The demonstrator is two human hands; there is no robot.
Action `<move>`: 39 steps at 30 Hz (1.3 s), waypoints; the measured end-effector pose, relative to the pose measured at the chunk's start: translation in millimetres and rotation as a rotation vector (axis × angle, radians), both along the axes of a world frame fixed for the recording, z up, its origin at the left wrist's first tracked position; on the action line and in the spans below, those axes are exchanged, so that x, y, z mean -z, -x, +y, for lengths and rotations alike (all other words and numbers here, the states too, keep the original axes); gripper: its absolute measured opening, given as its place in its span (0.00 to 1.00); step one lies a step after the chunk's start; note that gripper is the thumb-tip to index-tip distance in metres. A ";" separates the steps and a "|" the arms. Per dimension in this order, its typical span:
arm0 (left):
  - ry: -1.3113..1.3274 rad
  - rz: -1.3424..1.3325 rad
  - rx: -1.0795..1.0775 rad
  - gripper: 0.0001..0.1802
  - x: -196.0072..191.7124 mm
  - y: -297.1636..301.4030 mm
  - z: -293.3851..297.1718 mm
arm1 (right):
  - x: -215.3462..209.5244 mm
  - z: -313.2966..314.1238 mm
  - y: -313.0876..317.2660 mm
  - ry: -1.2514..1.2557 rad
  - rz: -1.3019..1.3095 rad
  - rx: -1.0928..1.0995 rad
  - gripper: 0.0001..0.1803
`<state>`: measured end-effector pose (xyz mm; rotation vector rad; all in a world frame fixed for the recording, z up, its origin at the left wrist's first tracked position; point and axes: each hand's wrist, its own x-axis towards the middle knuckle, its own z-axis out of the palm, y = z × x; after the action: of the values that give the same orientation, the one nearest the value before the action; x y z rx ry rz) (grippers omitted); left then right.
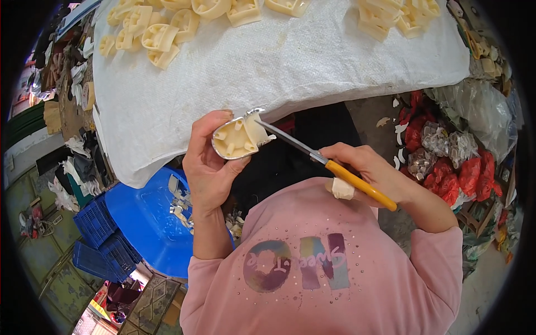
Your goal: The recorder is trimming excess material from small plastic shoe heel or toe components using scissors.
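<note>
one cream part [239, 142] in left hand [207, 174], tool [339, 171] in right hand [367, 166]

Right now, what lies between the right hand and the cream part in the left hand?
The metal shaft of the yellow-handled tool, as the head view shows.

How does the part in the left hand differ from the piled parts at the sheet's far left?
The held part has a silvery edge; the piled parts show plain cream edges. The held part is up in the left hand; the piled parts lie on the white sheet. Both are cream, with hollows.
</note>
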<state>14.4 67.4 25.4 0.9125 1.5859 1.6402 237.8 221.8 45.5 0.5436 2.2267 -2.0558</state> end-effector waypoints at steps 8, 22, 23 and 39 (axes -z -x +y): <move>-0.023 0.077 0.004 0.30 2.6 -4.0 3.1 | 0.0 -8.7 6.8 0.143 0.008 0.035 0.19; -0.029 0.125 -0.012 0.32 9.7 -7.5 3.2 | 0.6 -18.5 10.4 0.146 -0.085 0.077 0.15; -0.024 0.098 -0.023 0.33 10.8 -7.5 3.4 | 0.5 -18.6 9.0 0.144 -0.086 0.078 0.15; 0.194 0.751 0.007 0.30 2.6 6.7 42.3 | 2.0 13.5 5.2 0.519 0.374 0.538 0.33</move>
<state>7.7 109.6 22.8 1.5292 2.1701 1.1529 232.6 235.3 43.5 0.8204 1.6780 -3.0899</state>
